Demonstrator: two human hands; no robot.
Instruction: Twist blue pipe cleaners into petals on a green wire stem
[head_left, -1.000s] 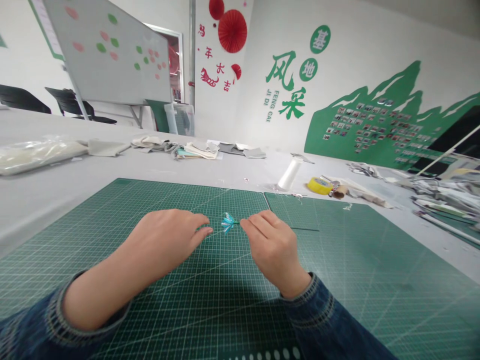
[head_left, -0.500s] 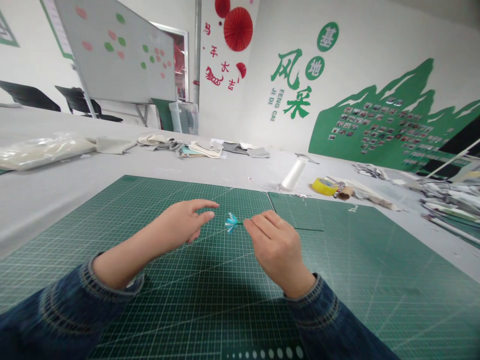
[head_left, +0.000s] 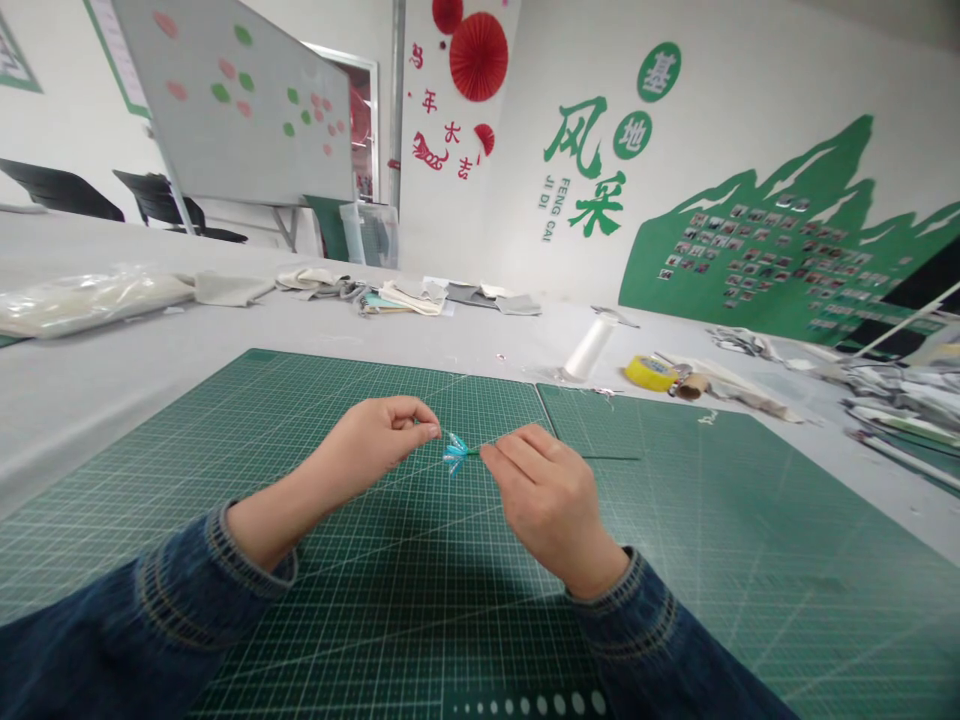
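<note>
Above a green gridded cutting mat [head_left: 150,560], a thin green wire stem [head_left: 611,458], with turquoise loops [head_left: 457,455] already fixed at its tip, is pinched in the grip of the right hand [head_left: 544,500]; the left hand's [head_left: 379,440] grip is closed just beside it, with nothing seen held.

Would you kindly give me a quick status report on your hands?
Right hand pinching green stem of teal flower. Left hand beside it, apart. Nothing in the way.

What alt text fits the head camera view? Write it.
Two bare hands work over a green cutting mat: the right hand pinches the stem of a small teal flower, and the left hand is closed just beside it. Behind, a white spool and a yellow tape roll sit on a grey table.
</note>
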